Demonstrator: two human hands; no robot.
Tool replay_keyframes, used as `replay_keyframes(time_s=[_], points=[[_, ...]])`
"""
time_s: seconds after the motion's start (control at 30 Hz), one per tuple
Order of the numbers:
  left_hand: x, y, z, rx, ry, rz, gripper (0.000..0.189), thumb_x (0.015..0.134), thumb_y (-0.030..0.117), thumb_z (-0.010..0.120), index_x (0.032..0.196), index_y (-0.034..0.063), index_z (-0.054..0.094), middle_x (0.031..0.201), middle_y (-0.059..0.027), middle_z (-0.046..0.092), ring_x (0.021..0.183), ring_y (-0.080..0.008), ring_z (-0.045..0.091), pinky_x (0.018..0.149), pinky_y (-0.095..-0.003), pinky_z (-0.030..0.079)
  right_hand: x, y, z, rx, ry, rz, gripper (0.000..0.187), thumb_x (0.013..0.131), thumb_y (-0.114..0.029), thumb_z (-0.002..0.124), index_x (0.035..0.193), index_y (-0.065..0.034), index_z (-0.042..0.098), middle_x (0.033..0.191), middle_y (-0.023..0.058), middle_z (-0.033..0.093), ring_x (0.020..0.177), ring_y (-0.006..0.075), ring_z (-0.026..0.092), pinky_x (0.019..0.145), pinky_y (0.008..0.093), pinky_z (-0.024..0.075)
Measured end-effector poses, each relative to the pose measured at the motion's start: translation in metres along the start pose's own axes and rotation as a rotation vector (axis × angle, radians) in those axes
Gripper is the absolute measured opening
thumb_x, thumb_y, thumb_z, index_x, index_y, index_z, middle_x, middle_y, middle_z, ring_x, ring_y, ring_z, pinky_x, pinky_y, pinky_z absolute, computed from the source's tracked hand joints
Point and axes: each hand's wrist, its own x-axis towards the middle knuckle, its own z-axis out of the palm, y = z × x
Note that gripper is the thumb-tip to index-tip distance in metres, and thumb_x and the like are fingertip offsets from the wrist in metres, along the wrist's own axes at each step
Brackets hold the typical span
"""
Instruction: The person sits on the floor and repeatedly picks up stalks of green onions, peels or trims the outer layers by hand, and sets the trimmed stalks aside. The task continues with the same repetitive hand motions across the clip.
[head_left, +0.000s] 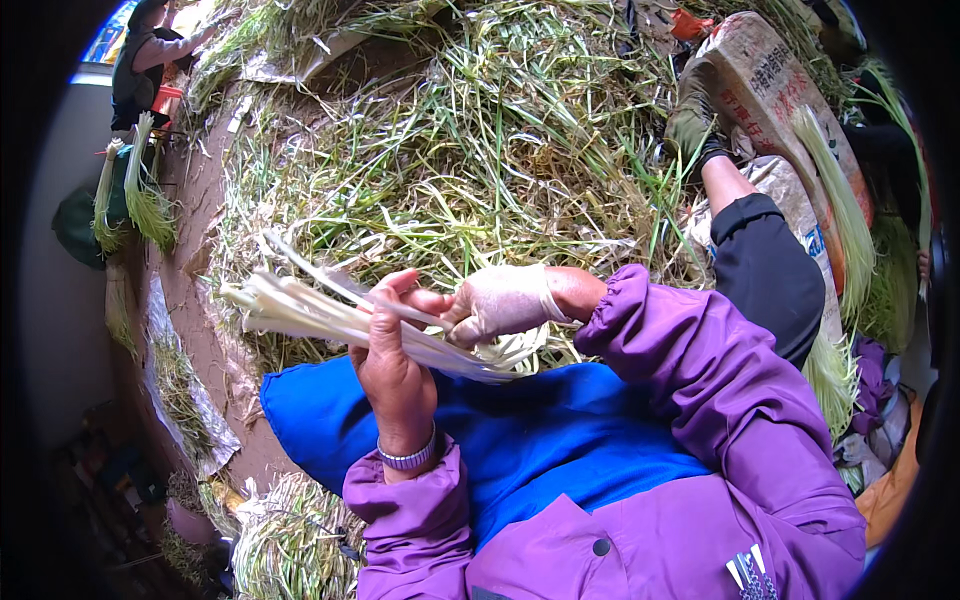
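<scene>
My left hand (391, 352), bare with a banded bracelet or watch strap at the wrist, holds a bundle of pale, long plant stalks (289, 304) above my blue apron (570, 427). The thick pale ends point to the left, and the thinner parts run under my right hand. My right hand (499, 304) wears a thin whitish glove and has its fingertips closed around one stalk at the bundle's upper side. That stalk is slightly blurred. The lower ends of the bundle are partly hidden by the right hand.
A wide heap of green and straw-coloured leaves (480, 150) covers the floor ahead. Bundled stalks (840, 217) lean on a printed sack (780, 97) at right; more bundles (142, 187) hang at upper left. Another person (150, 60) is at upper left. A leg with a dark boot extends at right.
</scene>
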Motion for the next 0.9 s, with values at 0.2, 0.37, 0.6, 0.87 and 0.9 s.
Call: replay_keyframes(time_s=[0.2,0.37,0.6,0.87,0.9], points=[[0.004,0.004,0.007,0.049,0.085,-0.009,0.033,0.093,0.026,0.051,0.108,-0.0038,0.054,0.075,-0.0067,0.060,0.067,-0.0136,0.058,0.066,-0.0251,0.047,0.017,0.022,-0.006,0.276,-0.166,-0.095,0.027,0.080,-0.029,0.061,0.093,-0.0057,0.066,0.078,0.0039,0.064,0.068,0.0123,0.059,0.065,0.0275,0.0467],[0.002,0.005,0.012,-0.072,0.098,-0.048,0.035,0.093,0.026,0.051,0.107,-0.0057,0.054,0.067,-0.0036,0.054,0.057,-0.0110,0.050,0.053,-0.0262,0.044,0.025,0.090,-0.058,-0.100,0.409,0.172,0.032,0.083,-0.033,0.056,0.099,-0.0063,0.067,0.093,0.0128,0.067,0.086,0.0226,0.063,0.078,0.0332,0.0485],[0.003,0.007,0.019,-0.117,0.096,-0.123,0.033,0.089,0.019,0.059,0.111,-0.0052,0.053,0.064,-0.0022,0.051,0.054,-0.0091,0.047,0.051,-0.0257,0.042,0.024,0.182,-0.033,-0.815,0.352,0.857,0.020,0.078,-0.016,0.058,0.092,-0.0103,0.071,0.094,0.0082,0.069,0.085,0.0242,0.066,0.066,0.0399,0.0499],[-0.002,0.008,0.021,-0.025,0.022,-0.124,0.026,0.087,0.011,0.060,0.107,-0.0047,0.057,0.062,-0.0013,0.050,0.049,-0.0086,0.046,0.046,-0.0224,0.039,-0.021,0.163,-0.029,-0.859,0.596,0.631,0.016,0.075,-0.018,0.057,0.084,-0.0134,0.070,0.072,0.0114,0.066,0.068,0.0288,0.065,0.063,0.0385,0.0507],[-0.002,0.008,0.021,-0.007,0.015,-0.118,0.025,0.087,0.011,0.060,0.106,-0.0047,0.057,0.062,-0.0011,0.050,0.050,-0.0086,0.047,0.046,-0.0220,0.039,-0.032,0.154,-0.028,-0.826,0.725,0.497,0.012,0.074,-0.018,0.059,0.079,-0.0126,0.068,0.074,0.0102,0.066,0.071,0.0268,0.065,0.062,0.0397,0.0496]])
